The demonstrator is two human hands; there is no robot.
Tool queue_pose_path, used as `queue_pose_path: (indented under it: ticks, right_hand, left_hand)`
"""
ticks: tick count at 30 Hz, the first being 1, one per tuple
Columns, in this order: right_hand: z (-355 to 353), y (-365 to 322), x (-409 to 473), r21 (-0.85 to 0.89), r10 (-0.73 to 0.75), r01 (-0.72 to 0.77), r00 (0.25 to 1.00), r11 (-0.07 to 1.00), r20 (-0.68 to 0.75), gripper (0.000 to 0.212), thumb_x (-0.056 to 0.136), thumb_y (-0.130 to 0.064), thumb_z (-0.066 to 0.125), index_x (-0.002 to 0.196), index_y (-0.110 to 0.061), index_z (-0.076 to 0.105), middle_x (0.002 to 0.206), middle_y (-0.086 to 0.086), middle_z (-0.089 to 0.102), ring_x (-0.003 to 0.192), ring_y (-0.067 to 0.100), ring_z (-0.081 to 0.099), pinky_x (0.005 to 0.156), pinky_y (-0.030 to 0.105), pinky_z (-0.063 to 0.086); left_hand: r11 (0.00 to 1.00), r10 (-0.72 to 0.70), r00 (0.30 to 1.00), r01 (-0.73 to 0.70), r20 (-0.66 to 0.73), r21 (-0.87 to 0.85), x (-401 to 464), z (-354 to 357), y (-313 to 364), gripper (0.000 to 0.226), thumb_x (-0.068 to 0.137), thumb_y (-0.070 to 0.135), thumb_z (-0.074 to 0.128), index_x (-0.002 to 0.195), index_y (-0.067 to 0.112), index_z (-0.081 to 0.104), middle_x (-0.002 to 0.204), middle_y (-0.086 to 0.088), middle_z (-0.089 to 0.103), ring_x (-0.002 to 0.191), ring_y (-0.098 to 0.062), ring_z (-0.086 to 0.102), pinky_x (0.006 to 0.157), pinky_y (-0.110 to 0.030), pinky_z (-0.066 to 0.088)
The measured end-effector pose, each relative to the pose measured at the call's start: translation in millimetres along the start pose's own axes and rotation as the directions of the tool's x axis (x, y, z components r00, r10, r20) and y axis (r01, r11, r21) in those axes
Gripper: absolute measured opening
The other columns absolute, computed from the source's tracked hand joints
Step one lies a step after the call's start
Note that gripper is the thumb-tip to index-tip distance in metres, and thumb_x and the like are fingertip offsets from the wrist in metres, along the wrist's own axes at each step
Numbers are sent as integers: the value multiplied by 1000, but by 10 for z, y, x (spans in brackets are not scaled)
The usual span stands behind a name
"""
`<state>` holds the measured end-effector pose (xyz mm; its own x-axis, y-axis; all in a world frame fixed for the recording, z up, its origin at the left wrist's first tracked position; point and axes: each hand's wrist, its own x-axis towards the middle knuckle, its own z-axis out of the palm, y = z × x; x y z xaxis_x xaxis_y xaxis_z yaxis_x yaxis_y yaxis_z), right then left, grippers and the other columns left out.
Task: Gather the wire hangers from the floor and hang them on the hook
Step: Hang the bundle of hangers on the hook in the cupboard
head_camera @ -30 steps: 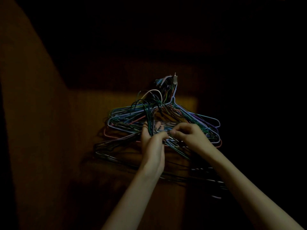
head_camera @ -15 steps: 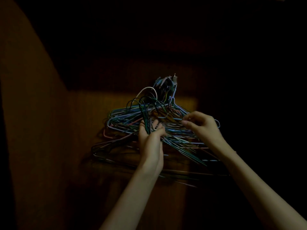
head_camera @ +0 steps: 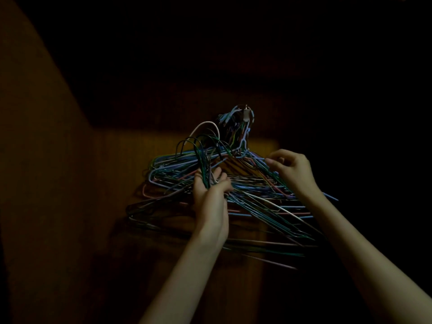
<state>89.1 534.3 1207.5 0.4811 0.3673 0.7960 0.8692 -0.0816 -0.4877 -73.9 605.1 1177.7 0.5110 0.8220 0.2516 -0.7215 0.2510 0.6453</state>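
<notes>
- Head view, very dim: a tangled bundle of wire hangers [head_camera: 233,183] sits mid-frame against a wooden wall [head_camera: 70,183].
- Up at twelve o'clock of the bundle, many hanger necks loop over the small metal hook [head_camera: 246,113].
- Left hand [head_camera: 210,190] at six o'clock of the tangle, fingers and thumb clamped round a bunch of green and blue hanger necks whose curved tops arc free, not on the hook.
- Right hand [head_camera: 292,169] at three o'clock, fingers curled at the upper wires; whether they actually pinch a strand, cannot tell in this gloom.
- Long bottom bars splay out toward four o'clock, under the right forearm.
</notes>
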Motion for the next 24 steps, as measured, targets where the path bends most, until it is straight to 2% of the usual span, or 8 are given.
queue_pose_path:
  ticks: [5,12,16,24]
  right_hand:
    - [137,82,52,9,66,-66,998,998,11,10,84,-26,67,75,-27,65,78,10,65,78,26,62,72,46,51]
    - [181,112,151,-10,136,-136,991,991,13,21,84,-26,68,66,-31,58,70,0,60,73,21,59,71,42,52]
    - [195,132,160,-21,156,-156,988,988,3,21,83,-29,69,66,-31,58,65,-4,58,67,18,58,68,42,52]
    - [181,171,78,-151,80,-91,994,984,-77,21,82,-35,69,72,-22,55,66,-8,54,67,16,55,62,38,48]
  left_hand:
    - [1000,4,1000,-4,1,23,48,-26,-19,83,82,-26,36,150,16,13,138,-19,47,127,-29,47,101,-34,39]
    - [1000,4,1000,-4,2,20,103,-49,-35,83,82,-26,36,150,17,13,137,-19,47,127,-28,47,102,-33,39]
    - [1000,12,1000,-12,-1,22,128,-48,-47,84,81,-26,36,150,18,14,137,-18,48,126,-28,47,100,-33,40]
    - [998,14,999,-16,36,54,98,-55,-91,81,82,-26,35,148,17,18,137,-17,48,127,-27,46,96,-31,40]
